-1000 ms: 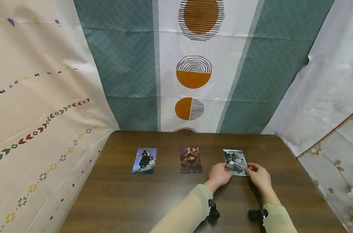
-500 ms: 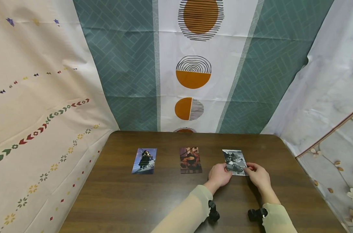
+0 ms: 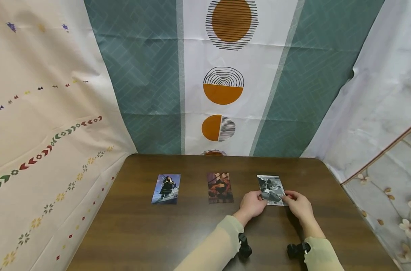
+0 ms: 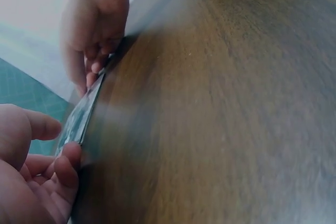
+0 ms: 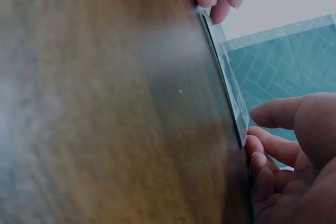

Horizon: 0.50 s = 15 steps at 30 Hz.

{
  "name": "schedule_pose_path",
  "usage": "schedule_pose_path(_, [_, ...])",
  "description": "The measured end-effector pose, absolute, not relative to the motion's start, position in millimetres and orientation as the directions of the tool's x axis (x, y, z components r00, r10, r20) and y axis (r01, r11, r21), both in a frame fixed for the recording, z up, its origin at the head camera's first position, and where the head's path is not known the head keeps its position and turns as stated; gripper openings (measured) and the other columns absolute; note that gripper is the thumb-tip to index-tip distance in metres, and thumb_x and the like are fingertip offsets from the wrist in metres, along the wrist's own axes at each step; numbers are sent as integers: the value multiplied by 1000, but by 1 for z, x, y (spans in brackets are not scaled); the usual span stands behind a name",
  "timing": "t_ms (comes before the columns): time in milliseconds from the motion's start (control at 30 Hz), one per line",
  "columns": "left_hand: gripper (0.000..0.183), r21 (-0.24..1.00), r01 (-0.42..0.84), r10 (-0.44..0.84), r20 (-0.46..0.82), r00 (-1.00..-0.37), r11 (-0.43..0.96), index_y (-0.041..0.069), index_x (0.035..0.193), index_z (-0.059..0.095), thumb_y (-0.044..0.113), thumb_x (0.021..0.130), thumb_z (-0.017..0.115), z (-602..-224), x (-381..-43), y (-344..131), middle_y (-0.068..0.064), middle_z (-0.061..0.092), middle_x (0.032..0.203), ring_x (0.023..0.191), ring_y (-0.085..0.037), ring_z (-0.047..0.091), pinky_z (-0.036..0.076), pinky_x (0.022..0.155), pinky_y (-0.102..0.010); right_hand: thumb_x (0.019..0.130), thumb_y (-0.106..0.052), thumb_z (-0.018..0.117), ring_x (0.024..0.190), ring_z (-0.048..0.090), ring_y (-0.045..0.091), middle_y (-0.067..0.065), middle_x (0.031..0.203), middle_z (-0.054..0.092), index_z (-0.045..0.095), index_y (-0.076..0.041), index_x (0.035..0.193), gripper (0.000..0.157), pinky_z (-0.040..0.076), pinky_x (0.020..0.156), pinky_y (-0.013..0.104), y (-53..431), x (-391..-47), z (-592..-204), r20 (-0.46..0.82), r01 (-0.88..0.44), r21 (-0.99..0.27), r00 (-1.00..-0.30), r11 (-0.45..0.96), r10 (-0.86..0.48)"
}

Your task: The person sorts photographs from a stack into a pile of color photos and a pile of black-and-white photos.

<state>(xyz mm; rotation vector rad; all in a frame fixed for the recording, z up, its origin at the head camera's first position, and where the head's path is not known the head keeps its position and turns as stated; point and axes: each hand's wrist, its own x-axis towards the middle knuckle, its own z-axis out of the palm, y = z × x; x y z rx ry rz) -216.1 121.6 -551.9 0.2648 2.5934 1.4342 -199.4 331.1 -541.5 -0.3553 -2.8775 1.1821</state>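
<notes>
The black-and-white picture card [image 3: 271, 188] is located at the right of the table [image 3: 151, 233], between the left hand [image 3: 253, 204] and the right hand [image 3: 299, 207]. The left hand holds the card's near left corner; the right hand holds its near right corner. The fingers of both hands are curled: in each wrist view, the card corner sits between the thumb on the upper face side and the fingertips at the near edge. The near edge spans the gap between the hands, and the far part of the card extends beyond the fingers. Whether the near edge touches the table cannot be determined. The reddish-brown card [image 3: 220, 188] lies to the left of the left hand, apart from it; the blue card [image 3: 166, 189] lies farther left.
</notes>
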Motion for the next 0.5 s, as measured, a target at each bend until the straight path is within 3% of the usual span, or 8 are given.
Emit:
schedule_pose_path(333, [39,956,-24,305,-117,-945,291,4,139,68,14,102,70,-539,-215,83,4,65,90,56,-11,57,50,61,-28,108,-31,61,127,55,47,31,137,62,61,6,142,50,42,107,61,329,-204,-534,-130,236,-732,-969,639,209])
schedule_pose_path(500, [36,958,17,327,-81,-941,287,4,139,68,15,104,68,-538,-217,52,3,65,87,56,-14,58,51,62,-30,105,-27,63,111,60,38,23,121,68,64,4,138,45,46,92,48,319,-201,-535,-46,218,-717,-963,662,267])
